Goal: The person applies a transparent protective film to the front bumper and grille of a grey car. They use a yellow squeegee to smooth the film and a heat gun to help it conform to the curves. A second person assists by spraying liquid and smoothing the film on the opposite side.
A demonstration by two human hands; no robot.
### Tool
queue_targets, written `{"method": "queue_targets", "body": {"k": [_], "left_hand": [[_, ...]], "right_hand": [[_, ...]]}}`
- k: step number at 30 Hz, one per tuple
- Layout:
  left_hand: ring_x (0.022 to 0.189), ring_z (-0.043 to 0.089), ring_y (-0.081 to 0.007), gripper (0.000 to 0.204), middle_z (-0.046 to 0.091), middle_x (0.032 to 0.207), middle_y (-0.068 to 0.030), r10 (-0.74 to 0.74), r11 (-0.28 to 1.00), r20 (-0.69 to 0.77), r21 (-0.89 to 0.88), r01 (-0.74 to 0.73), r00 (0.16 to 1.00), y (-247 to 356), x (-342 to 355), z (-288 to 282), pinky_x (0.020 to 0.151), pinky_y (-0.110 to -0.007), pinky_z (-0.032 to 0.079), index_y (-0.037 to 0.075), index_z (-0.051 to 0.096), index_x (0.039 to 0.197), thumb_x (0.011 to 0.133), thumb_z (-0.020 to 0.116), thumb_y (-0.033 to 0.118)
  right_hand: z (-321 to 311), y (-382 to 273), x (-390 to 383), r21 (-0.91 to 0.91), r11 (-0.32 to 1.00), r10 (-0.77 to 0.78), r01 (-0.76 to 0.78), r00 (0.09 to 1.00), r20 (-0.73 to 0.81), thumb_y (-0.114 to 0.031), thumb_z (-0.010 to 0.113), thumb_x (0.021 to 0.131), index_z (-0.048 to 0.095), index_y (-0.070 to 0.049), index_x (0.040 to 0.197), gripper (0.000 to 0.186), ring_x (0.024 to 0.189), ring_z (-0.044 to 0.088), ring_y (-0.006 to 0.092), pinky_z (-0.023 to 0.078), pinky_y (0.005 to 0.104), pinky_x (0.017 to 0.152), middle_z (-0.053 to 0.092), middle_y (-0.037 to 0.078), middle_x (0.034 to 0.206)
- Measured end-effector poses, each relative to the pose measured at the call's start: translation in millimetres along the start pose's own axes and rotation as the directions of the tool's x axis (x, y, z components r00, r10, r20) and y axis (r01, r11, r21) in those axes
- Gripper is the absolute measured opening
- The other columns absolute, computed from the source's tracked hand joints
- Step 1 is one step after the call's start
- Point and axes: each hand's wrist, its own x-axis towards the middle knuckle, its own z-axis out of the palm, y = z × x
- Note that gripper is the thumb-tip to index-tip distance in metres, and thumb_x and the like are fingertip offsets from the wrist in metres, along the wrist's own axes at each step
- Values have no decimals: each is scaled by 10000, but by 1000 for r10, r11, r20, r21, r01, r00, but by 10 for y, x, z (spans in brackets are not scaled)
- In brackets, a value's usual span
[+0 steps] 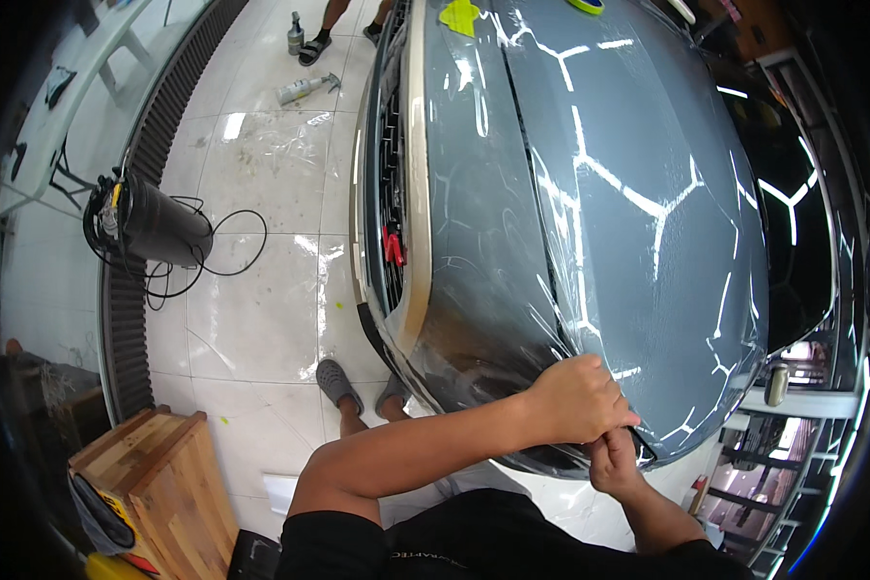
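A grey car hood [667, 280] fills the middle and right. It is wet and shiny under the lights. Clear film [512, 319] lies over its front, and creases run down towards my hands at the near corner. My left hand [580, 401] is closed in a fist where these creases meet, gripping the film. Just below it, almost touching, my right hand [616, 462] is closed with the fingers pressed together. What the right fingers hold is hidden. Beige edging [418, 193] runs beside the dark grille [392, 184], where a red piece [393, 246] shows.
Spray bottles [302, 90] are on the tiled floor near another person's sandalled foot [313, 50]. A black tank [164, 227] with a looping hose stands at left. Nearer are a wooden box [169, 483] and my grey shoe [338, 385]. A yellow-green cloth [460, 15] lies on the far hood.
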Motion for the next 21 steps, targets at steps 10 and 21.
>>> {"method": "queue_targets", "body": {"k": [10,21], "left_hand": [[653,525,-198,240,568,681,-46,-16,998,-141,-70,6,990,-26,-12,-83,615,-324,389,101,547,640,815,608,253],[926,506,-340,694,448,1063,-224,-656,727,-374,-80,682,656,935,-348,221,799,-426,460,-82,394,1267,741,703,247]], "right_hand": [[-251,-117,251,179,977,99,-116,990,105,-18,518,878,581,0,954,101,725,577,112,468,259,645,624,56,807],[-592,-658,687,-44,998,65,-49,810,583,-14,576,827,604,15,962,141,726,644,195,507,312,648,662,101,814]]}}
